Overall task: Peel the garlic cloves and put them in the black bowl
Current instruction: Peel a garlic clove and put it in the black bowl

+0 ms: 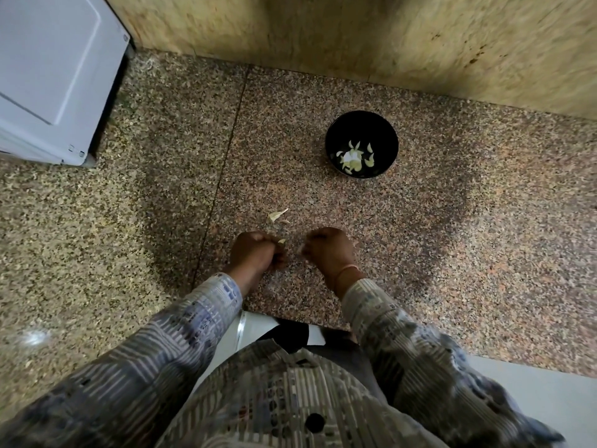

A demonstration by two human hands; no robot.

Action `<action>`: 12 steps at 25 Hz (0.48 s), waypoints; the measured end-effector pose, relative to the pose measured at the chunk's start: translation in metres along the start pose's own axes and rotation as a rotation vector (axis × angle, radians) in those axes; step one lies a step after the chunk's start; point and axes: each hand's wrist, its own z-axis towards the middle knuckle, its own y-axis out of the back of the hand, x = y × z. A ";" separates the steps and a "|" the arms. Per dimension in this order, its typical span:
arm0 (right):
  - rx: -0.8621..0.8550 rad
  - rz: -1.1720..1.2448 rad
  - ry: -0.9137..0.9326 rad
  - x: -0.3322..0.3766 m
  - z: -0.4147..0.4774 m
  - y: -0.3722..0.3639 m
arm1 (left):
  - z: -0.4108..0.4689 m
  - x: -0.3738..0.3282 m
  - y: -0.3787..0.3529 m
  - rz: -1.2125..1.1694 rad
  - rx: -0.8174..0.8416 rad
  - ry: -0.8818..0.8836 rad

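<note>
The black bowl [361,124] stands on the speckled granite counter, far right of centre, with several pale peeled garlic cloves [354,155] in its bottom. My left hand [255,253] is curled near the counter's front edge, and a pale bit of garlic [281,241] shows at its fingertips. My right hand [329,250] is curled beside it, a small gap apart; something pale and blurred sits at its fingertips. A loose piece of garlic skin [277,215] lies on the counter just beyond my hands.
A white appliance [55,76] stands at the back left corner of the counter [452,253]. A beige stone wall [355,37] runs along the back. The counter's front edge is right below my forearms.
</note>
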 end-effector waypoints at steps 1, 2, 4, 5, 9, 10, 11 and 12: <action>0.039 0.172 0.026 0.007 -0.005 -0.007 | 0.000 0.001 -0.001 0.021 -0.004 -0.003; 0.057 0.357 0.052 0.012 -0.009 -0.006 | 0.000 0.002 -0.002 0.038 -0.008 -0.007; -0.029 0.437 0.117 0.008 -0.010 0.005 | 0.000 0.004 -0.005 0.072 0.006 -0.029; -0.095 0.327 0.158 0.003 -0.009 0.013 | -0.002 0.003 -0.009 0.104 0.022 -0.050; -0.011 -0.151 0.374 -0.032 -0.014 0.045 | -0.017 -0.006 -0.041 0.201 0.118 -0.079; -0.021 -0.150 0.390 -0.038 -0.015 0.049 | -0.020 -0.010 -0.051 0.208 0.133 -0.073; -0.056 -0.134 0.375 -0.042 -0.016 0.053 | -0.022 -0.014 -0.060 0.240 0.140 -0.097; -0.088 -0.122 0.353 -0.043 -0.015 0.056 | -0.021 -0.016 -0.066 0.320 0.139 -0.173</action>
